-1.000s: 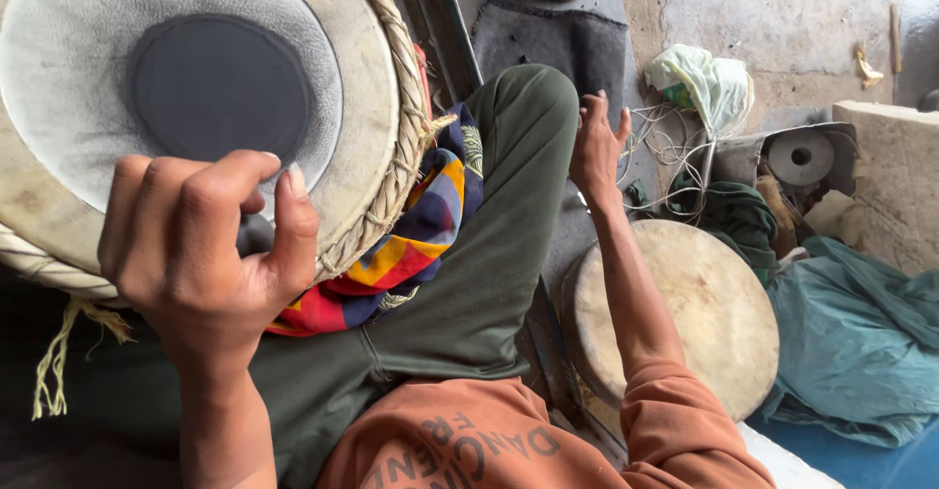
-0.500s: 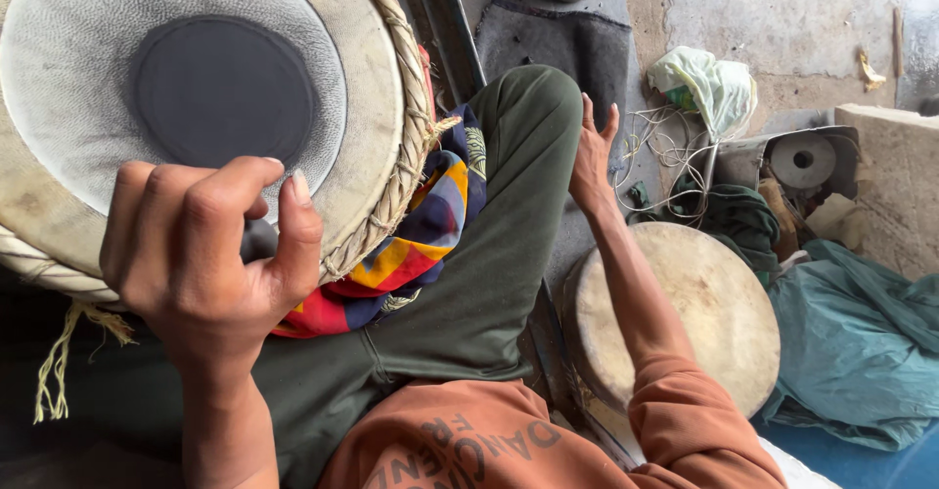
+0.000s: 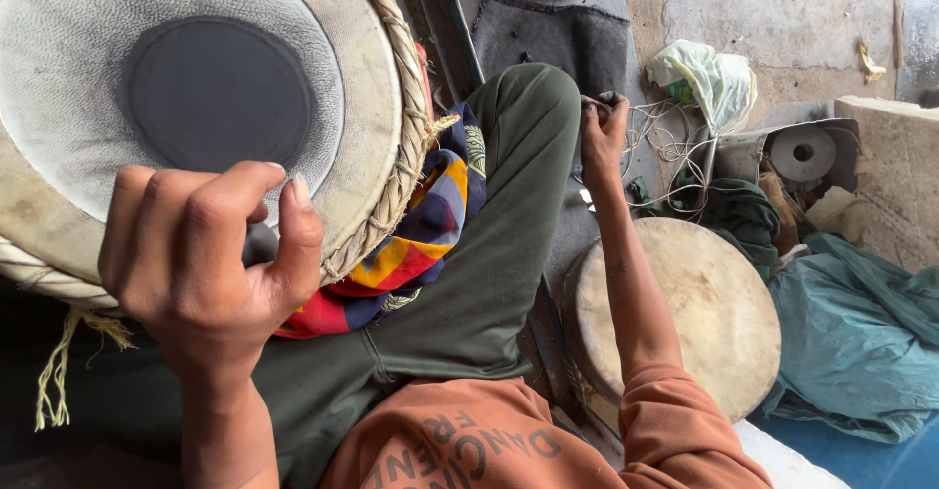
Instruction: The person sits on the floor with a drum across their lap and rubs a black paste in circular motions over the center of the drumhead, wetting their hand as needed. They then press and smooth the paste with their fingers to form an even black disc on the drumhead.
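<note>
Right hand (image 3: pixel 602 132) now past knee (image 3: pixel 533 108)

The drum (image 3: pixel 196 108) is flanked on its right by a raised knee (image 3: pixel 528 127). Beyond the knee, the floor is crowded with tangled strings (image 3: pixel 665 147), a second drum (image 3: pixel 704 303) and cloth bundles (image 3: pixel 851 352).

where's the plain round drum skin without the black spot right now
In the head view, the plain tan round drum skin lies on the floor at right, under the right forearm, beside the crumpled teal cloth.
</note>
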